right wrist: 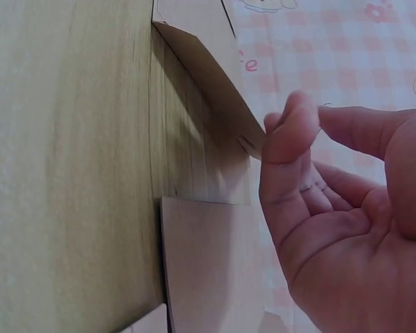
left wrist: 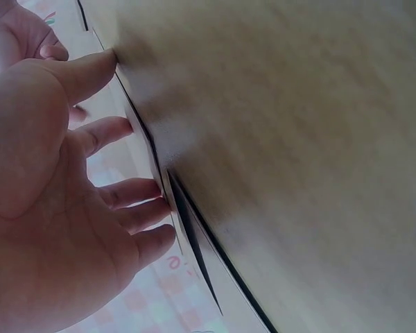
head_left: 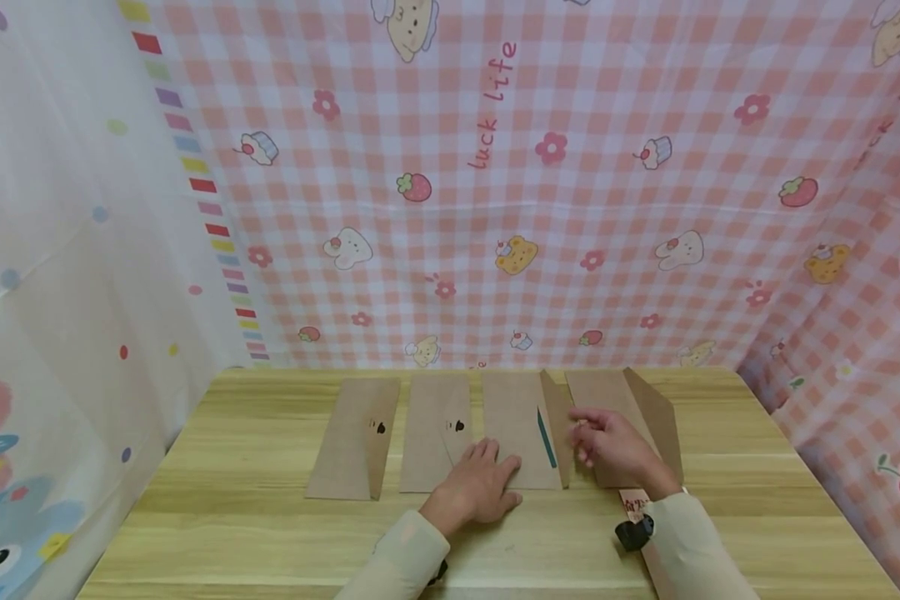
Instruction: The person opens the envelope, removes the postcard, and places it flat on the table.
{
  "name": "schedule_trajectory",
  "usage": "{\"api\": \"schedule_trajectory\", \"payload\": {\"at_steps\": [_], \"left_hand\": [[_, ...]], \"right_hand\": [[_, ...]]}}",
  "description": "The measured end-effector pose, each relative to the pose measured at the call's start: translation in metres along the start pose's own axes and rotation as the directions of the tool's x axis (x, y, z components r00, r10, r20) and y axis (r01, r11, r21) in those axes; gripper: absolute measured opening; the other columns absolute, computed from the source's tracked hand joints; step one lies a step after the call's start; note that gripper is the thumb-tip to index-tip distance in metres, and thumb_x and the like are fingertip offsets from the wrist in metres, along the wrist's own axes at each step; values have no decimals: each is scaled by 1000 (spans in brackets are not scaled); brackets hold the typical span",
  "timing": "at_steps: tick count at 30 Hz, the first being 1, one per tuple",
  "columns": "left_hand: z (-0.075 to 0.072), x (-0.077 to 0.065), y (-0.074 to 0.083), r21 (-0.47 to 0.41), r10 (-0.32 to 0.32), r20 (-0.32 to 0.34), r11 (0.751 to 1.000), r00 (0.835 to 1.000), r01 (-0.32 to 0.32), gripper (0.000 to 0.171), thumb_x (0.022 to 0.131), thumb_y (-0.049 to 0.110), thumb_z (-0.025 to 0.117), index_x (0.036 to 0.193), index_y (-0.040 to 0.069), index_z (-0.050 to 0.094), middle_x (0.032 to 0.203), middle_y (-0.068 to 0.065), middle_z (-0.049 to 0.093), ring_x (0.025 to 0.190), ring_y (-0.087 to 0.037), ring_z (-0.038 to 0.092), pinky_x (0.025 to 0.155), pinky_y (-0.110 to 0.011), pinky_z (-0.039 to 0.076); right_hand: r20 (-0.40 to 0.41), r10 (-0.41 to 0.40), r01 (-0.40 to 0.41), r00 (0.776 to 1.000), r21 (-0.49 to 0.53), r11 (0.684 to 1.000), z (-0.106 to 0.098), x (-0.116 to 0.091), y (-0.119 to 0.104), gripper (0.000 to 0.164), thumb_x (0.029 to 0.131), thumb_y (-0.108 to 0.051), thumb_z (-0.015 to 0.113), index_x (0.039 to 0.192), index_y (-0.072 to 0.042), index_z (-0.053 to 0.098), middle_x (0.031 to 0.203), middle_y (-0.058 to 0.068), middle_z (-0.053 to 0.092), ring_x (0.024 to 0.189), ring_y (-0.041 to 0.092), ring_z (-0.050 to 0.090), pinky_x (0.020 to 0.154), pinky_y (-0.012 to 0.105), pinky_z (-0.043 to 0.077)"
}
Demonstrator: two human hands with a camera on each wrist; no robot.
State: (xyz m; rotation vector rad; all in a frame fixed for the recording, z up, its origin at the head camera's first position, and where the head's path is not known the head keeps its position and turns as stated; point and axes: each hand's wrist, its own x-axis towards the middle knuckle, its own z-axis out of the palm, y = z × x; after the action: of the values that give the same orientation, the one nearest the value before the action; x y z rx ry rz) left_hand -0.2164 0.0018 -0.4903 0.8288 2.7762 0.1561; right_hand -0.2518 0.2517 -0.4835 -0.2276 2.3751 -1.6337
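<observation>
My left hand [head_left: 480,483] rests with fingers spread across the lower edges of the second brown paper envelope [head_left: 427,429] and the third brown envelope [head_left: 510,425]. The third one's flap [head_left: 557,425] is raised, and a narrow dark teal strip [head_left: 546,437] shows beside it. My right hand [head_left: 615,442] hovers over the fourth brown envelope [head_left: 596,387], with its loosely bent fingers right at the third one's flap. In the right wrist view, the bent fingers [right wrist: 284,149] overlap the edge of a raised flap [right wrist: 208,76]. The fourth envelope's flap [head_left: 660,417] also stands out to the right.
Leftmost in the row lies another brown envelope [head_left: 345,437], its flap folded over and printed with a small black mark. Under my right wrist is a paper piece with red print [head_left: 633,502]. A checked curtain [head_left: 495,208] hangs behind the wooden table [head_left: 255,500].
</observation>
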Motion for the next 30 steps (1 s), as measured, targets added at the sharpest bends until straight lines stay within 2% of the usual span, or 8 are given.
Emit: {"api": "schedule_trajectory", "payload": {"at_steps": [4,8,13,18,24,30], "left_hand": [[-1,0,0,6,-1,1,1000,1000,1,53,98,45,57,145,21,48,150,-16,40,145,-31,33,119,-43,26],[-2,-1,1,14,-3,-1,1000,1000,3,53,98,45,57,145,22,47,148,-15,41,144,-30,34,119,-43,26],[-2,-3,1,17,-3,-8,1000,1000,4,53,99,45,56,145,22,47,148,-15,41,144,-30,34,119,-42,27],[1,-3,2,-30,-7,-6,1000,1000,7,54,100,43,55,148,19,44,154,-18,35,146,-32,31,120,-43,25],[3,-5,2,-69,-20,8,997,1000,21,60,100,43,54,153,19,38,160,-20,25,148,-32,26,121,-42,23],[3,-4,1,-93,-34,17,995,999,35,63,100,43,55,155,22,34,162,-20,22,149,-33,26,121,-41,23]], "right_hand": [[-17,32,-32,999,14,999,0,0,1,44,103,-4,45,141,16,39,95,23,66,68,17,58,58,28,54],[-46,51,-52,998,-5,999,2,2,3,41,102,-4,47,136,17,44,89,19,66,67,17,60,59,29,55],[-98,57,-65,994,-87,994,7,6,9,34,99,-5,52,127,15,52,79,12,63,64,17,60,59,30,56],[-147,44,-70,988,-176,982,15,8,13,28,94,-5,61,117,8,53,73,8,58,58,17,58,55,30,52],[-189,39,-83,981,-229,970,22,7,12,33,88,-4,69,115,4,51,74,6,51,60,16,51,53,30,45],[-185,46,-98,982,-283,954,24,8,11,46,87,-11,75,124,3,52,76,5,49,65,16,46,59,29,40]]}}
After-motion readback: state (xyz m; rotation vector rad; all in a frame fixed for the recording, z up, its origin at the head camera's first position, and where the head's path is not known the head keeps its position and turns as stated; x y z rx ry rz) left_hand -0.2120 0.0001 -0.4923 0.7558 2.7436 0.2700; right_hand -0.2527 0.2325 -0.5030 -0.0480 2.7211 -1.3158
